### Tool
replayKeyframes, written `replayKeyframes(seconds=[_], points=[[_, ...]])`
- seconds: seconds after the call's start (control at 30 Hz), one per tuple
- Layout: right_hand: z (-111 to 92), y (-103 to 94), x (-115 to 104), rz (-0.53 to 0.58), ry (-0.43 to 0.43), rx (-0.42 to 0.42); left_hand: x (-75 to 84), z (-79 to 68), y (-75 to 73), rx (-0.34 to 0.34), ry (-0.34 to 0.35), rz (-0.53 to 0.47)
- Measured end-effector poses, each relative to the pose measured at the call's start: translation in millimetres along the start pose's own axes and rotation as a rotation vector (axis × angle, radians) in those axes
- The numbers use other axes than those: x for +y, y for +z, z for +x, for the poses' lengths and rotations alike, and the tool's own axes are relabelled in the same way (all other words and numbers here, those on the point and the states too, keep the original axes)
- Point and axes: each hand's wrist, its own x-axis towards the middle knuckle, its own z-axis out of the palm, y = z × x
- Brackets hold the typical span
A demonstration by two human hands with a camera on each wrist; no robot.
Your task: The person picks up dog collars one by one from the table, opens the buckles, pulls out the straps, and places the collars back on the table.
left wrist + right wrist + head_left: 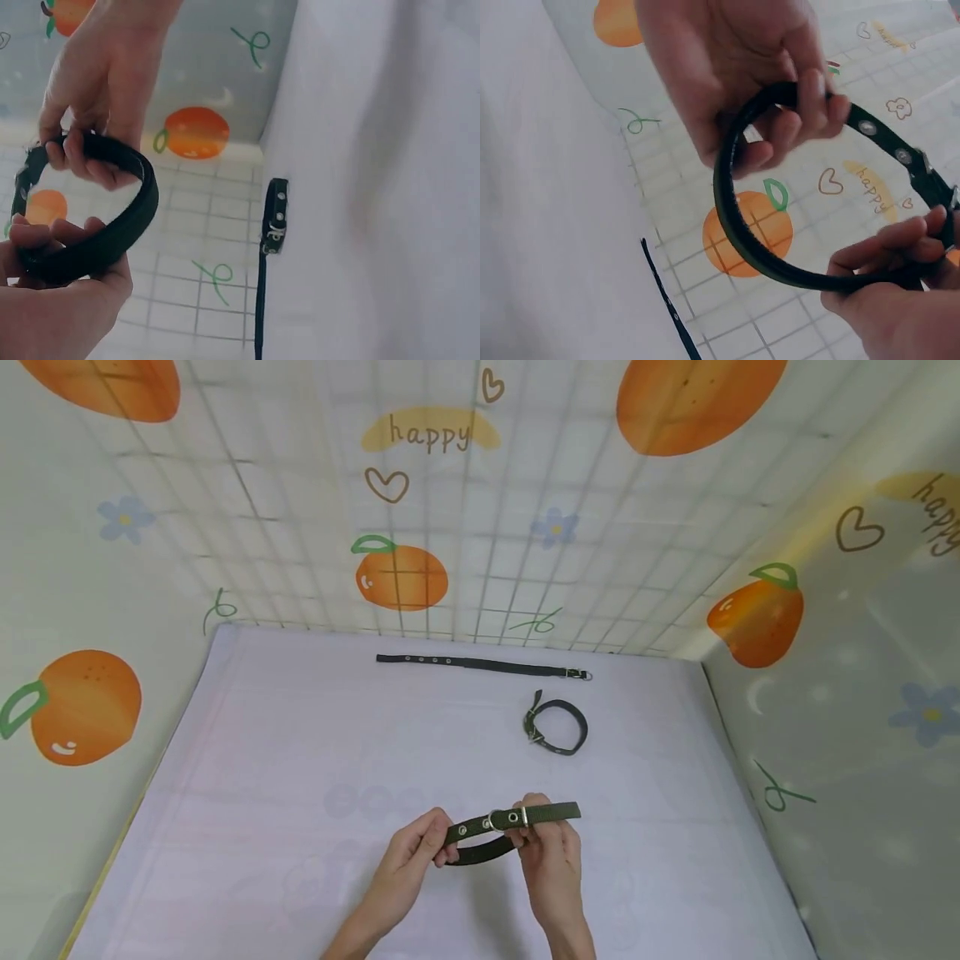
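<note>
Bare fingers, bare wrists, uncovered forearms

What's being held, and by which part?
A looped, dark-green fabric collar: the left hand pinches one side, the right hand the opposite side, near the metal buckle.

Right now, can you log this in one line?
left hand: grips dark strap | right hand: grips same strap, looped | farther off: ring-shaped strap, straight strap

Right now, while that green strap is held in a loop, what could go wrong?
The loose end pokes past the buckle, so it might slide back if the right grip loosens. The strap looks lifted, so it could drop onto the white table if the left grip slips too.
</note>
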Motion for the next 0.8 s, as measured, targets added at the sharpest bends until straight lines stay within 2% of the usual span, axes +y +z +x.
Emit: replayKeyframes(seconds=[0.07,0.13,0.33,0.47,0.63,0.8], points=[[-1,-1.1,0,0.002,0.012,0.021,0.4,-1.8,-1.1,0.007,-0.014,0.012],[-2,-3.1,1,-0.048,0.008,0.003,0.7,-3.1,-1.3,0.007,0.008,0.054],[-3,-2.2,3,-0.255,-0.130,-0.132,6.8,-1.7,5.7,0.018,0.183,0.273],[-2,0.0,1,-0.296,-0.156,-0.162,11.1,-0.1,11.4,0.020,0.244,0.296],[-2,-1.4,1,-0.275,-0.188,-0.172,10.4,-2.0,14.0,0.026,0.234,0.307],[-3,-5.7,0,-0.148,-0.114,-0.119,8.0,-5.5,11.1,0.041,0.162,0.284]])
